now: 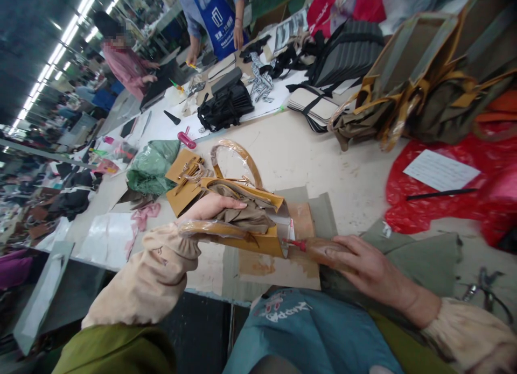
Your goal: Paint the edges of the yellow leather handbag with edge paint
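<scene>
A tan handbag (266, 245) lies on its side in front of me, with a brown fabric lining and plastic-wrapped handles. My left hand (214, 204) grips it at the lining, thumb on top, the other fingers hidden. In my right hand (363, 261) is a brown bottle (323, 251) with a red nozzle, pointed at the bag's near right edge. Whether the nozzle touches the edge I cannot tell. Beneath the bag is a stained brown board (278, 269). Tan flaps with metal fittings (183, 169) lie beyond my left hand.
Finished-looking tan and brown bags (404, 78) stand at the back right, near a red plastic sheet (432, 202) with a paper on it. Pliers (487, 285) lie at the right. A green plastic bag (153, 167) and black bundles (226, 102) are farther back. Two co-workers stand across the table.
</scene>
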`<move>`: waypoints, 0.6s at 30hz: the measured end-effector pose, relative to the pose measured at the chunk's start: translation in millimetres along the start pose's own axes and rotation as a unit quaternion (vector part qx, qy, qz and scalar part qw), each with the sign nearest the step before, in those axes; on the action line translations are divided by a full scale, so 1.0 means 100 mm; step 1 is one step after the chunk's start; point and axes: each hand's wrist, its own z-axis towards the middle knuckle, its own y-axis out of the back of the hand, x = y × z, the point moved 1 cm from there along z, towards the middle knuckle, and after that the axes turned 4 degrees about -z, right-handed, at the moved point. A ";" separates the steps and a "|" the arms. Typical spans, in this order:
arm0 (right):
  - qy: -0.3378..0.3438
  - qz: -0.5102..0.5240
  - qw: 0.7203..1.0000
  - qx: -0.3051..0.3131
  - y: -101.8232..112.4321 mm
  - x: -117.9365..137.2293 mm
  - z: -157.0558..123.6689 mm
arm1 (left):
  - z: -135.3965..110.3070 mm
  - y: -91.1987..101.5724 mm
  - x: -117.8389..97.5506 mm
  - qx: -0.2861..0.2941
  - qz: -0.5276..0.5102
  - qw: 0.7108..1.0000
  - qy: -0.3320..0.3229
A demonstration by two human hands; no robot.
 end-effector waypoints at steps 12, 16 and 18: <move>0.000 0.046 0.998 0.029 0.07 -0.09 0.03 | 0.15 0.02 -0.07 0.018 -0.007 1.000 0.023; -0.001 0.035 0.999 0.026 0.09 -0.11 0.06 | 0.22 0.04 -0.06 0.025 -0.019 0.999 0.039; -0.008 0.006 1.000 -0.015 0.08 -0.16 0.09 | 0.23 0.06 -0.05 0.019 -0.016 0.998 0.056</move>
